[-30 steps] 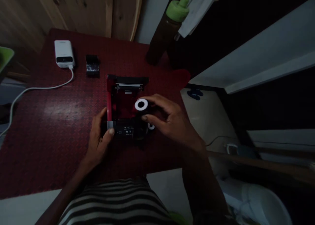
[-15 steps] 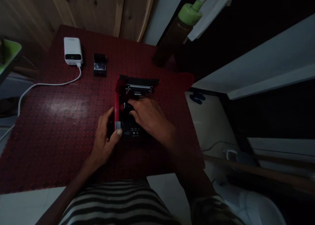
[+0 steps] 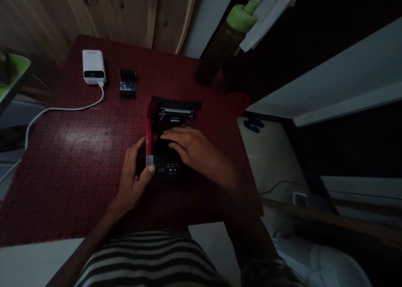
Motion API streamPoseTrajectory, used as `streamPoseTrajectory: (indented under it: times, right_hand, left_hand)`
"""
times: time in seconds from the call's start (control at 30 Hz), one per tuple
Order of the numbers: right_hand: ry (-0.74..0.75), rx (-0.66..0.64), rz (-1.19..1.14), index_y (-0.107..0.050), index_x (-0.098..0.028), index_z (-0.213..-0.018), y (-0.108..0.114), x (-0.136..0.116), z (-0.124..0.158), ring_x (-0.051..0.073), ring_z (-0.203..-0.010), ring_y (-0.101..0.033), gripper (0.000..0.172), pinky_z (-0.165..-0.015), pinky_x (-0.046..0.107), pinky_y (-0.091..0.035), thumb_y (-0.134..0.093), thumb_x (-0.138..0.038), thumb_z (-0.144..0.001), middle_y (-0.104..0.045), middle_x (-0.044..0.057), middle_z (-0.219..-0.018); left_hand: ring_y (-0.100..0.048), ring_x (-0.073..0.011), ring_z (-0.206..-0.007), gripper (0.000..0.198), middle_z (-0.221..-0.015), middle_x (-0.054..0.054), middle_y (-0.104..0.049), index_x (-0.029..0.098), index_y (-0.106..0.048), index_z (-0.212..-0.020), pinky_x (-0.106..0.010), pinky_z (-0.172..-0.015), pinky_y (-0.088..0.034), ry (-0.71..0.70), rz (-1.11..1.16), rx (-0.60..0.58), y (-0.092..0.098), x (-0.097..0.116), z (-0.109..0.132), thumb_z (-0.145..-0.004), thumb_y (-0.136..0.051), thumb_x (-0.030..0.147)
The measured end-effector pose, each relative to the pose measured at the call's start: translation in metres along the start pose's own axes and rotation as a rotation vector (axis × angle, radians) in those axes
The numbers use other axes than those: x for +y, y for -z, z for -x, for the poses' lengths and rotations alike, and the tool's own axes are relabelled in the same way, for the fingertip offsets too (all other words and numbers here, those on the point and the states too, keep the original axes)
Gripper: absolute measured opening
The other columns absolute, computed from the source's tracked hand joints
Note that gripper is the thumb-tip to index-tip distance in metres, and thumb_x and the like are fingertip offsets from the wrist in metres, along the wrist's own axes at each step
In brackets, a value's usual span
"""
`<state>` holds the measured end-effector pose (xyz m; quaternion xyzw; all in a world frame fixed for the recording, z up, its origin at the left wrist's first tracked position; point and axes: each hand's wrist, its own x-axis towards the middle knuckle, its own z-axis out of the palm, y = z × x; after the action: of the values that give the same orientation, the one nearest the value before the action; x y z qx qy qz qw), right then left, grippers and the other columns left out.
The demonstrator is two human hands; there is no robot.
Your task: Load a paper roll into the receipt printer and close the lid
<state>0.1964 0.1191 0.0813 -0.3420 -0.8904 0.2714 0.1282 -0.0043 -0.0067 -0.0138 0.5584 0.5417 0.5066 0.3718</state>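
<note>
On the red patterned table stands a small black and red portable printer [image 3: 163, 165] with its lid [image 3: 177, 107] raised at the far side. My left hand [image 3: 133, 174] holds its near left corner, thumb on the front panel edge and fingers along the red side. My right hand [image 3: 193, 148] reaches over the dark inner bay from the right. Its fingers are stretched out and nothing shows between them. Whatever lies at the bottom of the bay is too dark to make out.
A white power bank [image 3: 93, 66] with a plugged white cable [image 3: 67, 108] sits at the back left. Beside it lies a small black roll-like object [image 3: 127, 83]. A dark bottle with a green cap [image 3: 241, 18] rises at the back right. The table's right edge [image 3: 251, 170] drops to the floor.
My right hand's fingers have straightened and loosened from a dark, glinting object inside the printer bay, which no longer shows. My left hand stays on the printer.
</note>
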Motion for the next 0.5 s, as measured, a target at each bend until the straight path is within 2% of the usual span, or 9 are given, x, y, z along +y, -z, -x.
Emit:
streamPoseTrajectory:
  times: [0.1,0.3,0.37,0.5]
  right_hand:
    - [0.118,-0.014,-0.059,-0.086,-0.026,-0.118,0.01,0.0,0.013,0.024,-0.118,-0.081,0.037,-0.113,0.046,-0.062,-0.062,0.0,-0.108,-0.089,0.005,-0.123]
    - [0.098,-0.048,0.013,-0.083,-0.023,-0.097,0.007,0.003,0.01,0.022,-0.097,-0.076,0.03,-0.099,0.041,-0.061,-0.064,-0.005,-0.11,-0.085,0.004,-0.102]
    - [0.107,0.017,0.022,-0.082,-0.022,-0.098,0.004,0.004,0.01,0.022,-0.097,-0.074,0.028,-0.096,0.039,-0.061,-0.063,-0.006,-0.111,-0.083,0.005,-0.101]
    - [0.124,0.284,0.077,-0.084,-0.021,-0.104,-0.002,-0.003,0.027,0.023,-0.099,-0.073,0.024,-0.092,0.04,-0.063,-0.064,-0.012,-0.115,-0.082,0.008,-0.106]
  left_hand:
    - [-0.054,-0.037,-0.163,0.065,-0.175,-0.014,-0.057,0.03,-0.05,-0.176,-0.059,-0.135,-0.042,-0.024,-0.004,0.001,0.001,-0.001,-0.001,-0.116,-0.06,0.055]
    - [-0.056,-0.0382,-0.161,0.067,-0.173,-0.014,-0.059,0.03,-0.053,-0.173,-0.061,-0.133,-0.045,-0.026,0.016,0.015,0.0,-0.002,-0.002,-0.114,-0.061,0.06]
    - [-0.057,-0.0396,-0.16,0.069,-0.171,-0.015,-0.061,0.029,-0.056,-0.171,-0.062,-0.132,-0.047,0.022,0.049,0.038,-0.001,-0.001,-0.001,-0.113,-0.062,0.065]
    - [-0.06,-0.0396,-0.158,0.071,-0.173,-0.015,-0.061,0.031,-0.055,-0.172,-0.062,-0.13,-0.051,0.1,0.102,0.125,0.004,0.013,-0.01,-0.113,-0.056,0.071]
